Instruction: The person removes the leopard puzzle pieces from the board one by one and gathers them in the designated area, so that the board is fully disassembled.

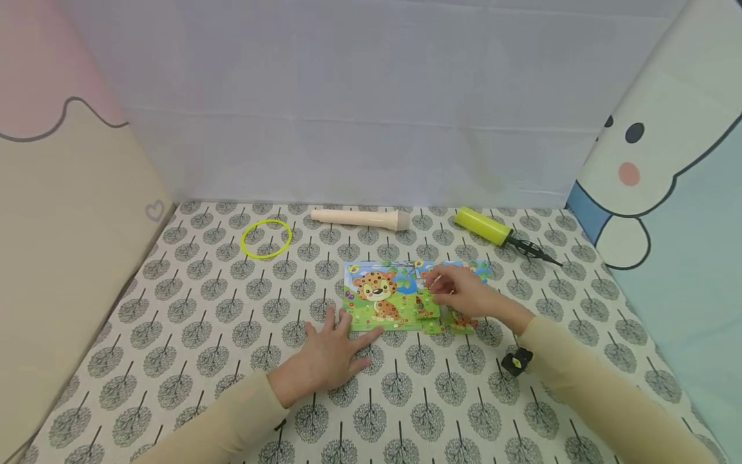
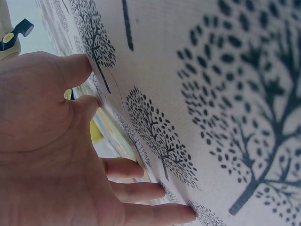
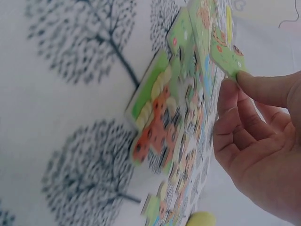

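Note:
A jigsaw picture of a spotted leopard cub lies mid-table, green below and blue above. My left hand rests with spread fingers on the cloth, its fingertips by the picture's lower left edge. The left wrist view shows this hand's palm side holding nothing. Between thumb and fingers, my right hand pinches a green puzzle piece, raised over the picture's right edge. Loose puzzle pieces with orange spotted parts lie on the cloth beneath and around the right hand, which partly hides them in the head view.
Toward the back lie a yellow-green ring, a pale flashlight-shaped stick and a yellow hand pump with a black nozzle. A tree-patterned cloth covers the table. A small black object appears beside the right sleeve.

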The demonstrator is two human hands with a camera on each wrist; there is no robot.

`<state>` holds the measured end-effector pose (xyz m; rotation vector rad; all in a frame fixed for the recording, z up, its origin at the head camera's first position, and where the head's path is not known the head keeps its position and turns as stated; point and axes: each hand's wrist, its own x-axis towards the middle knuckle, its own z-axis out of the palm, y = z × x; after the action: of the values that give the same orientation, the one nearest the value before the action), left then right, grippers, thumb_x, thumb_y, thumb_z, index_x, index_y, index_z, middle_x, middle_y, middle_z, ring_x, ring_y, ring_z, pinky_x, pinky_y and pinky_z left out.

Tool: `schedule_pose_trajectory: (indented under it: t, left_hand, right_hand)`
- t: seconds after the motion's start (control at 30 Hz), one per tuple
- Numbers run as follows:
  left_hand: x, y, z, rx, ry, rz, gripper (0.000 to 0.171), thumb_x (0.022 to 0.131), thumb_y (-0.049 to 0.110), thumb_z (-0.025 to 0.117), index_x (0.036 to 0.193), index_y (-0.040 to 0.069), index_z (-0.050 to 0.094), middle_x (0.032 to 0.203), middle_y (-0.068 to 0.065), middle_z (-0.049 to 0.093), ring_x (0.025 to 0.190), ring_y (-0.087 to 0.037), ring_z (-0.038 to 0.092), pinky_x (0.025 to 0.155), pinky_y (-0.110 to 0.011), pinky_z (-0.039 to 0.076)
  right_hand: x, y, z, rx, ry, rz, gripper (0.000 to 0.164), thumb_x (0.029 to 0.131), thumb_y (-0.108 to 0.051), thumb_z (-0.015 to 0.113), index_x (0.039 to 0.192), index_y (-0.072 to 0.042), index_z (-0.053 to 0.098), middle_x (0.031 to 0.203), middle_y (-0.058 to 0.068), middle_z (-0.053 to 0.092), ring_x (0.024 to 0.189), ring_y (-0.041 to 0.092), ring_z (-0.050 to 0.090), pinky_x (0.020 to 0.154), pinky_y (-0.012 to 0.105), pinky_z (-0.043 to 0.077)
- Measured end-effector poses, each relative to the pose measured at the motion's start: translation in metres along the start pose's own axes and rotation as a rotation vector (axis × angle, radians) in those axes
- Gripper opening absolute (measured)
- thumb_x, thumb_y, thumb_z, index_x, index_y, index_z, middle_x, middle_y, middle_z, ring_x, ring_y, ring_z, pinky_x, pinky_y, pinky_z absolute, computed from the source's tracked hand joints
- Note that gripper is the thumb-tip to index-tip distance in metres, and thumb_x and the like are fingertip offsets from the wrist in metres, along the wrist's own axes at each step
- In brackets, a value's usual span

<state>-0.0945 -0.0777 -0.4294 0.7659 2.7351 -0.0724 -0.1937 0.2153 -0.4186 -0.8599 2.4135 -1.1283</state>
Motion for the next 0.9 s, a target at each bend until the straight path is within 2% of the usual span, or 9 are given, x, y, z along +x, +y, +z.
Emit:
schedule_pose_trajectory:
  t: [0.2,0.43,0.53,0.7,0.9]
  left_hand:
    - [-0.001,0.0,0.001,-0.008,0.008,0.01,0.059,0.096,0.06,0.037,0.15,0.044,0.022,0.147,-0.029,0.024,0.132,-0.056,0.018,0.087,-0.076,0.032]
    - [-0.002,0.0,0.0,-0.016,0.008,0.018,0.059,0.096,0.059,0.037,0.15,0.044,0.022,0.147,-0.029,0.024,0.132,-0.056,0.018,0.087,-0.076,0.032]
    - [-0.001,0.0,-0.001,-0.016,0.004,0.018,0.059,0.096,0.059,0.036,0.15,0.044,0.021,0.147,-0.029,0.023,0.132,-0.056,0.017,0.088,-0.076,0.031]
    - [-0.001,-0.001,-0.001,-0.017,0.014,0.019,0.059,0.095,0.059,0.037,0.15,0.043,0.022,0.146,-0.029,0.024,0.132,-0.056,0.017,0.088,-0.076,0.032]
    - [-0.001,-0.002,-0.002,-0.022,0.013,0.022,0.058,0.096,0.059,0.037,0.15,0.043,0.024,0.145,-0.029,0.026,0.131,-0.056,0.019,0.086,-0.076,0.033]
  right_hand:
    - [-0.021,0.015,-0.012,0.02,-0.019,0.047,0.018,0.092,-0.002,0.061,0.109,-0.005,0.055,0.098,0.008,0.062,0.087,0.022,0.063,0.067,0.035,0.054]
    - [-0.047,0.029,-0.026,0.036,0.013,0.077,0.017,0.091,0.001,0.062,0.106,-0.002,0.056,0.098,0.01,0.061,0.088,0.024,0.062,0.07,0.036,0.055]
    - [-0.058,0.033,-0.035,0.049,0.004,0.118,0.019,0.09,0.0,0.064,0.108,-0.001,0.056,0.099,0.012,0.059,0.089,0.026,0.061,0.071,0.036,0.054]
    - [-0.074,0.039,-0.049,0.081,-0.053,0.169,0.024,0.091,-0.001,0.063,0.113,0.003,0.055,0.099,0.013,0.057,0.09,0.028,0.059,0.072,0.033,0.054]
    - [-0.083,0.046,-0.056,0.106,-0.113,0.162,0.021,0.091,0.0,0.062,0.11,0.006,0.056,0.091,0.014,0.057,0.081,0.027,0.057,0.07,0.034,0.053]
